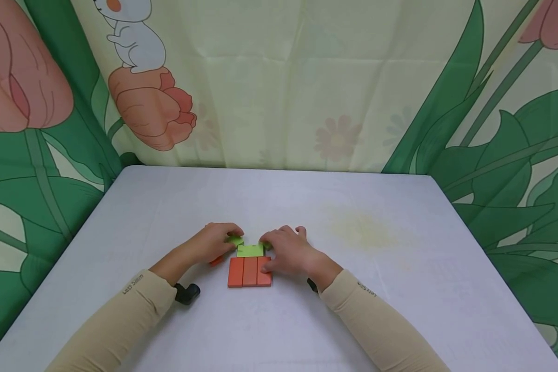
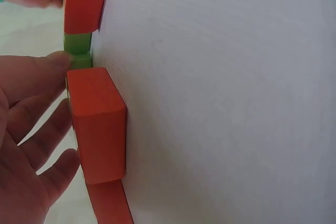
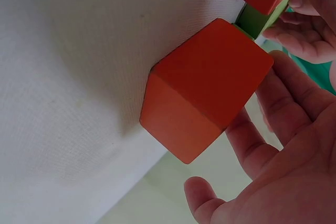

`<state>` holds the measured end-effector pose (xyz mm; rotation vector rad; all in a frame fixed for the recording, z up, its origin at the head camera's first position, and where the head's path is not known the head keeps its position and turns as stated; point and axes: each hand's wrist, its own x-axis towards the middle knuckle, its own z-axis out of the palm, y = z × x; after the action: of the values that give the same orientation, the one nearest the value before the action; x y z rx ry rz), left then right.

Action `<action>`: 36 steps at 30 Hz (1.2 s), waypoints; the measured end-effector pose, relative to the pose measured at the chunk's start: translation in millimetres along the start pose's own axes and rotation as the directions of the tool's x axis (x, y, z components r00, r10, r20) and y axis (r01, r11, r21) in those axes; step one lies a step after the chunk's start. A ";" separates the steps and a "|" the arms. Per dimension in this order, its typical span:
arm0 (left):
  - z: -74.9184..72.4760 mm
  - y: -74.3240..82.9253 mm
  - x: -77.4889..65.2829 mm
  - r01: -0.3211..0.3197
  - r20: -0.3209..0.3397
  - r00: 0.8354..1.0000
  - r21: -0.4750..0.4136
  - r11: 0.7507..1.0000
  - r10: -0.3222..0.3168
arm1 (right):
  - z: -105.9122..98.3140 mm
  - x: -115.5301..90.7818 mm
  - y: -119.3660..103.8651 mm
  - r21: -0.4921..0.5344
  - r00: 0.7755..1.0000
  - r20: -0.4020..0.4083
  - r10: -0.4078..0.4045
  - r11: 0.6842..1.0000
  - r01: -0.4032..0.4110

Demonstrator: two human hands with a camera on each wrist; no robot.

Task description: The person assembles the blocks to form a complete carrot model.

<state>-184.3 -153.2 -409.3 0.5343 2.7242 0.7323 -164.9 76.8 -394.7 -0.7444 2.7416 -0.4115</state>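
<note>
In the head view my left hand (image 1: 216, 241) pinches a small green block (image 1: 235, 241) between thumb and fingers. My right hand (image 1: 289, 251) has its fingers about another green block (image 1: 267, 246), mostly covered; its thumb overlaps the row of orange-red blocks (image 1: 249, 273). A green block (image 1: 250, 251) lies crosswise at the row's far end, between both hands. Beneath my left hand pokes out an orange block (image 1: 216, 261), seen larger in the left wrist view (image 2: 100, 129). Under my right fingers sits one more orange block (image 3: 205, 87), hidden from the head view.
A white cloth covers the table (image 1: 376, 289), with a faint yellowish stain (image 1: 365, 227) to the right. Behind hangs a curtain (image 1: 269, 88) printed with tulips and a rabbit. Further back in the left wrist view lies another orange block (image 2: 111, 203).
</note>
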 end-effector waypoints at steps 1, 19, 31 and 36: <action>-0.2 0.2 0.0 0.001 -0.001 1.000 0.000 1.000 -0.001 | -0.1 0.1 -0.1 0.001 1.000 0.000 0.000 1.000 0.000; -1.3 3.1 -8.6 0.021 -0.013 1.000 0.030 0.999 -0.021 | -0.9 -2.8 -2.3 0.015 1.000 0.002 0.009 1.000 -0.009; 2.2 7.5 -22.6 -0.009 -0.038 0.999 0.088 0.996 0.012 | -5.7 -5.4 2.5 0.048 1.000 -0.016 -0.005 0.999 0.006; 2.9 9.5 -24.3 0.000 -0.037 0.999 0.087 0.996 0.003 | -14.5 -7.7 15.8 0.083 0.997 -0.057 0.043 0.996 -0.038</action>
<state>-158.9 -154.4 -402.8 0.5474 2.8011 0.6323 -170.3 96.8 -385.2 -0.6650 2.7705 -0.5418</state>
